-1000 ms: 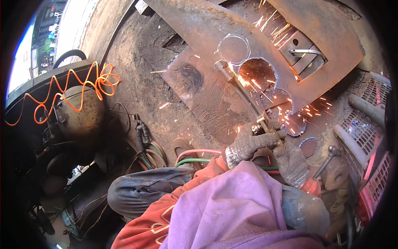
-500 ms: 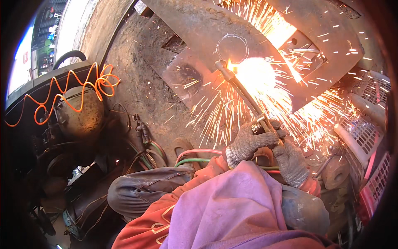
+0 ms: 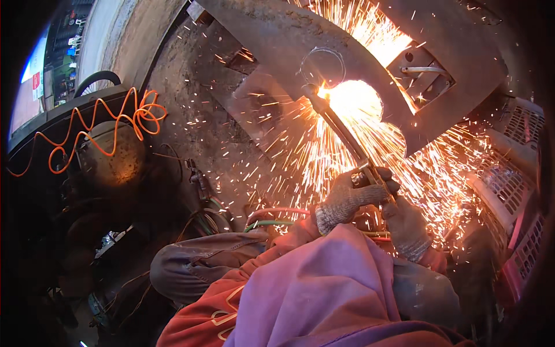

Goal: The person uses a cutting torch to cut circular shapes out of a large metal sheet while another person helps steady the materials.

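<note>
Head view: gloved hands [image 3: 348, 200] grip torch [image 3: 346, 136], sparks [image 3: 442, 168] flying.

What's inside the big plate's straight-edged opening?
A bent metal bar and a holed metal piece show at its lower end. Bright sparks hide what's farther up.

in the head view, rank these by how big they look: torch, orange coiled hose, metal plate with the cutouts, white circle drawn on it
Largest to smallest, by overall span:
1. metal plate
2. orange coiled hose and torch: too alike in span to rank
3. white circle
</note>
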Action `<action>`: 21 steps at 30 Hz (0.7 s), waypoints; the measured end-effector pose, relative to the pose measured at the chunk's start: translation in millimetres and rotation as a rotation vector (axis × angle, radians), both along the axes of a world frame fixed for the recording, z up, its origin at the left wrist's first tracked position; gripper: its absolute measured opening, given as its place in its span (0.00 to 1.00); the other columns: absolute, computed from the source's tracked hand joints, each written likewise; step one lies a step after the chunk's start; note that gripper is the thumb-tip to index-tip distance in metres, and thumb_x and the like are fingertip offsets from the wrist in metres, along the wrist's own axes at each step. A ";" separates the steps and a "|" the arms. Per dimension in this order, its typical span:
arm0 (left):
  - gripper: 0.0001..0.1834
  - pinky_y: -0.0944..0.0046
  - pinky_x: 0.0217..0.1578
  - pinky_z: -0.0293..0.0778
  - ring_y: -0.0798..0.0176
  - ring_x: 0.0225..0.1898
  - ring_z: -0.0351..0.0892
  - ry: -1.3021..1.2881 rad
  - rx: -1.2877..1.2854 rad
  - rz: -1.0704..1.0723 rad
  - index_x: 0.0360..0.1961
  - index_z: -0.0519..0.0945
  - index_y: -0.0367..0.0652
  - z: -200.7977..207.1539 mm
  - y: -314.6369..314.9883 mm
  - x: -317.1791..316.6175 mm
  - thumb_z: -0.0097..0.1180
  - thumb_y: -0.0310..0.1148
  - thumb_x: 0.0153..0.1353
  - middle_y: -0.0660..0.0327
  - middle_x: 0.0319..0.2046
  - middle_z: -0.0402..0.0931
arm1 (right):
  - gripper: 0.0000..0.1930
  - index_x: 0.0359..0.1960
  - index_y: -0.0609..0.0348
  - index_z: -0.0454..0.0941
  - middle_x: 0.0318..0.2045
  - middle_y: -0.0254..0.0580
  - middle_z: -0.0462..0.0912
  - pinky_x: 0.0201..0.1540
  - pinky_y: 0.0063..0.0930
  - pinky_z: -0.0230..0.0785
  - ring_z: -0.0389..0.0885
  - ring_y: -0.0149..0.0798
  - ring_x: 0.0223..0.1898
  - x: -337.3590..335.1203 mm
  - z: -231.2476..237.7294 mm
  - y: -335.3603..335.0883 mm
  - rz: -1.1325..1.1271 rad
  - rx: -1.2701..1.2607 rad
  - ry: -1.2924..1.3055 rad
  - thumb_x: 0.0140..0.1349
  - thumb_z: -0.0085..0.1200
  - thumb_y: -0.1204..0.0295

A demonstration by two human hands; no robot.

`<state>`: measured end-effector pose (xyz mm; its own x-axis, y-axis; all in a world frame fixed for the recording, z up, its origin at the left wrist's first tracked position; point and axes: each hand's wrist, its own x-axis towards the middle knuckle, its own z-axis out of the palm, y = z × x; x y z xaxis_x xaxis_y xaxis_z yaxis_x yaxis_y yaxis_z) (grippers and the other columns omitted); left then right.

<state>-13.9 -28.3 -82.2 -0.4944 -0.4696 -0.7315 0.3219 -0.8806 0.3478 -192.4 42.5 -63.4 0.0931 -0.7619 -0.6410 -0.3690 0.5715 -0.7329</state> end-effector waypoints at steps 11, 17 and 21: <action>0.24 0.57 0.51 0.76 0.56 0.50 0.80 -0.047 -0.056 -0.015 0.55 0.75 0.32 3.5 2.1 -3.8 0.64 0.25 0.56 0.50 0.46 0.80 | 0.21 0.42 0.64 0.77 0.27 0.56 0.80 0.35 0.45 0.70 0.81 0.55 0.31 -1.2 9.6 -6.7 0.052 0.003 0.039 0.69 0.46 0.55; 0.23 0.61 0.47 0.77 0.58 0.46 0.81 -0.014 -0.081 -0.036 0.53 0.76 0.31 3.4 2.3 -3.3 0.64 0.26 0.56 0.51 0.43 0.81 | 0.18 0.44 0.66 0.78 0.30 0.58 0.81 0.38 0.47 0.71 0.81 0.59 0.34 -2.0 14.3 -4.5 0.047 -0.150 0.032 0.67 0.49 0.60; 0.22 0.62 0.42 0.80 0.59 0.41 0.84 -0.083 -0.098 -0.030 0.51 0.77 0.31 1.8 3.0 -0.8 0.65 0.27 0.56 0.50 0.41 0.83 | 0.17 0.44 0.67 0.77 0.32 0.61 0.81 0.38 0.48 0.71 0.80 0.61 0.35 -3.1 -2.0 6.5 0.185 -0.237 0.166 0.66 0.51 0.63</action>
<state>-14.7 -25.3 -80.4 -0.4490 -0.5269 -0.7217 0.2627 -0.8498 0.4569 -195.4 49.0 -65.4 0.1530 -0.8714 -0.4662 -0.5757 0.3048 -0.7587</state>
